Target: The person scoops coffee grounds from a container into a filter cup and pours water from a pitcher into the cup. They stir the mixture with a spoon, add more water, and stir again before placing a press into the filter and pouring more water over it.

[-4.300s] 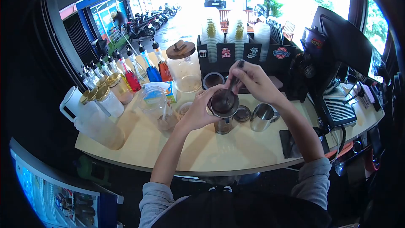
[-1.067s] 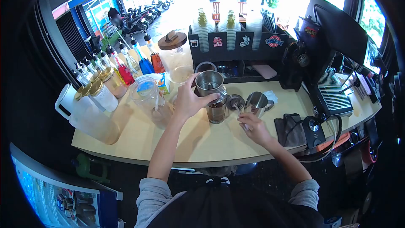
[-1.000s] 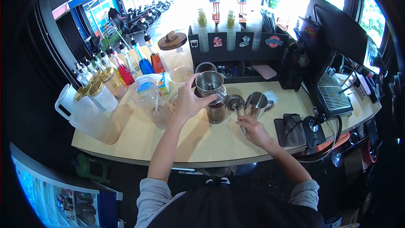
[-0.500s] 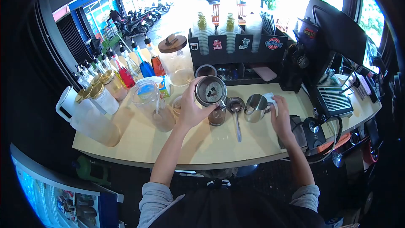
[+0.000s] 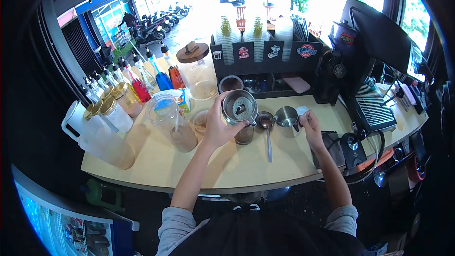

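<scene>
Two hands are in use over a pale desk (image 5: 227, 168). Item one: the left hand (image 5: 217, 130), closed round a metal filter cup (image 5: 239, 106), which is lifted clear and tipped so that its perforated inside faces the camera. It is held just above a glass (image 5: 245, 135) of brown drink, apparently so that any drips fall back into the glass. Item two: the right hand (image 5: 310, 125), fingers curled on the handle of a small steel jug (image 5: 286, 117) that stands on the desk just right of the glass. Item three: a spoon (image 5: 268, 143), lying flat with its bowl on a small round lid (image 5: 264, 120) between glass and jug, probably to keep the desk clean. Item four: a plastic jar (image 5: 171, 122) of brown powder, left of the glass. Syrup bottles (image 5: 163, 78) and a rack of cups (image 5: 265, 54) line the back edge, within arm's reach.
</scene>
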`<state>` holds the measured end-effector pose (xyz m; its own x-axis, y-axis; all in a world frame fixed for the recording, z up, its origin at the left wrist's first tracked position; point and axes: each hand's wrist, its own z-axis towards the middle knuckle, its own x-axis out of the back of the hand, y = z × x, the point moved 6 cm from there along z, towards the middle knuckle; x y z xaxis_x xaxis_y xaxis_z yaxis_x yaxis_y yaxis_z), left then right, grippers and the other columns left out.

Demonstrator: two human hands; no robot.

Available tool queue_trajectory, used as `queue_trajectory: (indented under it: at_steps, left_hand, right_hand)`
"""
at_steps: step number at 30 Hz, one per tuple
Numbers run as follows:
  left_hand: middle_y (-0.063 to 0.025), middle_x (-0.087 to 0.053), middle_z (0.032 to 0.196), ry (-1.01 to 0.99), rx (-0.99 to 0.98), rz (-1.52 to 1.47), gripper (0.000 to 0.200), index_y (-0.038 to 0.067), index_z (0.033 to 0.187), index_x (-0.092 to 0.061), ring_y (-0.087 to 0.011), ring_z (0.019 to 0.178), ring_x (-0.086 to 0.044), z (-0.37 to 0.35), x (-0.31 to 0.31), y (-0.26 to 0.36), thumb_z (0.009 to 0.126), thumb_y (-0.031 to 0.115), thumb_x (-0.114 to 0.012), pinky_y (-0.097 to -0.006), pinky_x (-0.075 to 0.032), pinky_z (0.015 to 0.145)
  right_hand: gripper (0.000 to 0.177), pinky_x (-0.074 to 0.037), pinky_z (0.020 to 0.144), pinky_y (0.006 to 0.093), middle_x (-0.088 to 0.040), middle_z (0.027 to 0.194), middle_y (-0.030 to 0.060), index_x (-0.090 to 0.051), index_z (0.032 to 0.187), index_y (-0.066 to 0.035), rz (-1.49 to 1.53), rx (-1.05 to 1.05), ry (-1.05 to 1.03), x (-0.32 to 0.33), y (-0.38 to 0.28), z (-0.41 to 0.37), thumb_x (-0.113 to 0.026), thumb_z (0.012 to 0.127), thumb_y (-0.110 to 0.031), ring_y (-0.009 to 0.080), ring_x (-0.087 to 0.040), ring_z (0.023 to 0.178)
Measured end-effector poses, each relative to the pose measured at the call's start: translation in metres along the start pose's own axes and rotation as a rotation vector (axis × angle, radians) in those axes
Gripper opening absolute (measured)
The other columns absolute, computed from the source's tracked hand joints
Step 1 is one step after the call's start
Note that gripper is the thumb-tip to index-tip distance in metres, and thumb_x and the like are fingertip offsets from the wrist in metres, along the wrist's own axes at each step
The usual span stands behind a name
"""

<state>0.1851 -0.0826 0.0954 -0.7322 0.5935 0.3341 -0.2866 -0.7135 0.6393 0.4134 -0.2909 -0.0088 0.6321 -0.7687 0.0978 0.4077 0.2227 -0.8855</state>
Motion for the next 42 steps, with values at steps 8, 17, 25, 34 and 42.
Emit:
queue_trajectory:
  at_steps: [8,17,25,34,42]
  left_hand:
    - [-0.0135,-0.054,0.124,-0.04,0.043,-0.061,0.08,0.002,0.132,-0.04,-0.0227,0.12,-0.052,0.002,-0.003,-0.009,0.067,0.016,-0.083,-0.036,-0.039,0.103]
    - [-0.013,-0.05,0.13,-0.121,0.121,-0.111,0.084,0.002,0.136,-0.036,-0.0235,0.124,-0.048,0.002,-0.005,-0.017,0.068,0.019,-0.083,-0.0371,-0.034,0.107]
    - [-0.0121,-0.053,0.127,-0.138,0.062,-0.228,0.085,0.004,0.136,-0.037,-0.0229,0.123,-0.049,0.0,-0.008,-0.026,0.066,0.018,-0.083,-0.0367,-0.035,0.106]
    - [-0.0131,-0.052,0.128,-0.173,0.091,-0.19,0.087,0.004,0.138,-0.034,-0.0229,0.123,-0.048,-0.002,-0.007,-0.025,0.067,0.02,-0.083,-0.0367,-0.036,0.106]
    - [-0.0156,-0.053,0.126,-0.192,0.11,-0.111,0.09,0.003,0.138,-0.034,-0.0255,0.12,-0.051,-0.003,-0.008,-0.024,0.066,0.024,-0.084,-0.0374,-0.038,0.103]
  right_hand:
    - [0.013,-0.045,0.07,0.0222,-0.048,0.079,-0.0012,-0.044,0.089,-0.004,-0.017,0.168,-0.125,-0.016,-0.108,0.042,-0.055,0.095,-0.006,0.0037,-0.05,0.075]
    - [0.017,-0.042,0.062,0.0227,-0.043,0.07,0.0,-0.044,0.087,-0.002,-0.11,0.285,-0.258,-0.058,-0.175,0.083,-0.059,0.091,-0.006,0.004,-0.041,0.067]
    - [0.023,-0.036,0.053,0.0248,-0.042,0.067,0.0034,-0.043,0.086,-0.002,-0.318,0.433,-0.333,-0.096,-0.212,0.096,-0.064,0.088,-0.01,0.0062,-0.039,0.062]
    - [0.025,-0.049,0.058,0.0287,-0.05,0.074,0.0081,-0.04,0.087,0.002,-0.348,0.426,-0.45,-0.122,-0.228,0.092,-0.064,0.086,-0.006,0.0092,-0.053,0.064]
    - [0.024,-0.038,0.054,0.028,-0.049,0.064,0.0052,-0.046,0.084,-0.002,-0.42,0.5,-0.431,-0.125,-0.227,0.09,-0.067,0.084,-0.012,0.011,-0.047,0.057]
